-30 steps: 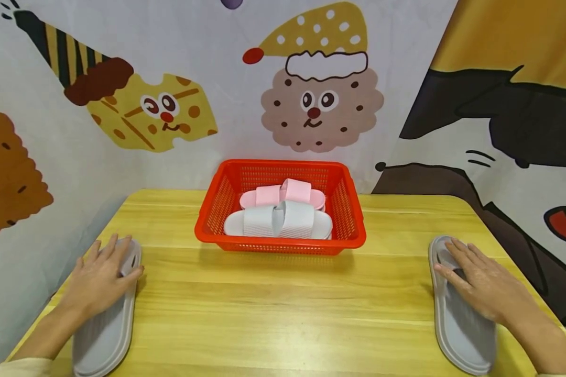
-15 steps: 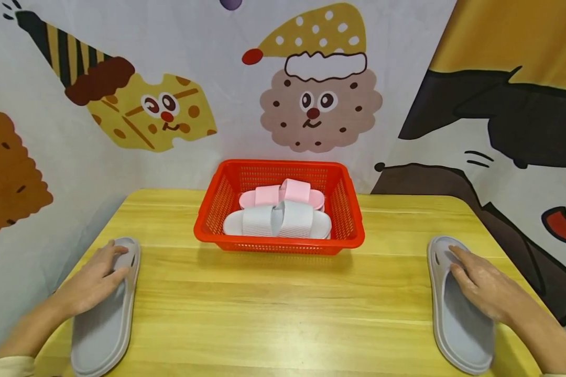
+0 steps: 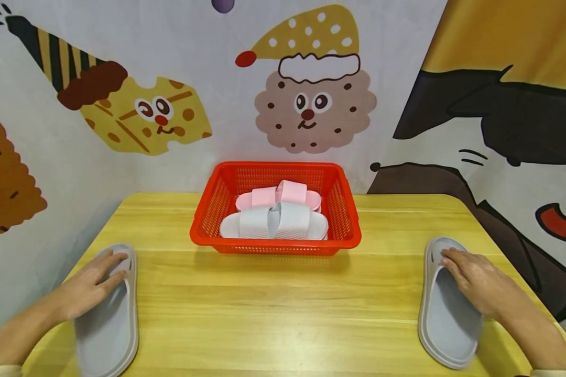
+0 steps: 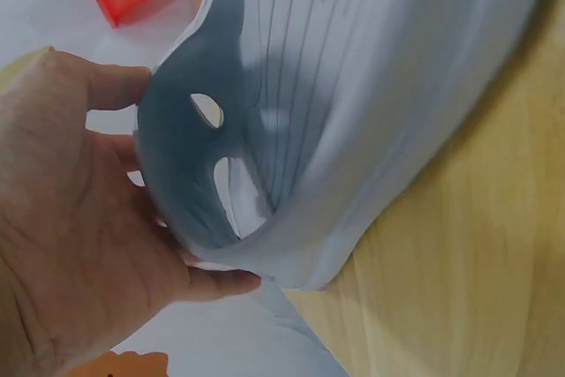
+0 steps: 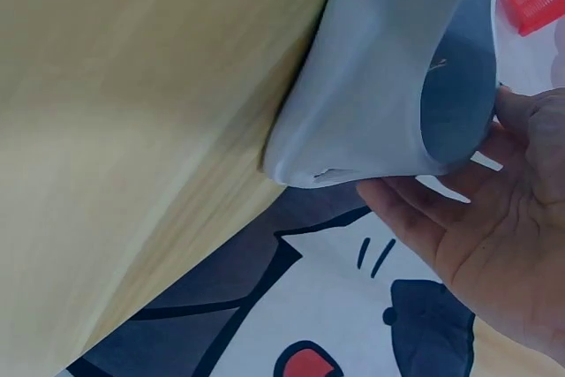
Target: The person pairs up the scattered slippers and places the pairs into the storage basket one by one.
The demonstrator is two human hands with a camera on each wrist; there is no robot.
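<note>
A grey slipper (image 3: 107,335) is on the left part of the table, its toe pointing away from me. My left hand (image 3: 85,287) grips its upper; in the left wrist view the thumb and fingers (image 4: 221,283) spread around the vented strap (image 4: 172,143). On the right is the matching grey slipper (image 3: 454,314). My right hand (image 3: 483,283) pinches its strap near the toe, and the right wrist view has the thumb at the opening's edge with fingers (image 5: 397,209) along the side. Part of each slipper is hidden behind the hand.
A red plastic basket (image 3: 275,248) stands at the table's back middle. Inside it are white slippers (image 3: 253,224) and, behind them, pink slippers (image 3: 264,197). The wooden table (image 3: 283,314) meets a cartoon-printed cloth (image 3: 236,115) at the back and sides.
Both hands went from lying flat over the slippers to gripping their straps. The heels of both slippers have swung slightly inward. The head view has shifted a little.
</note>
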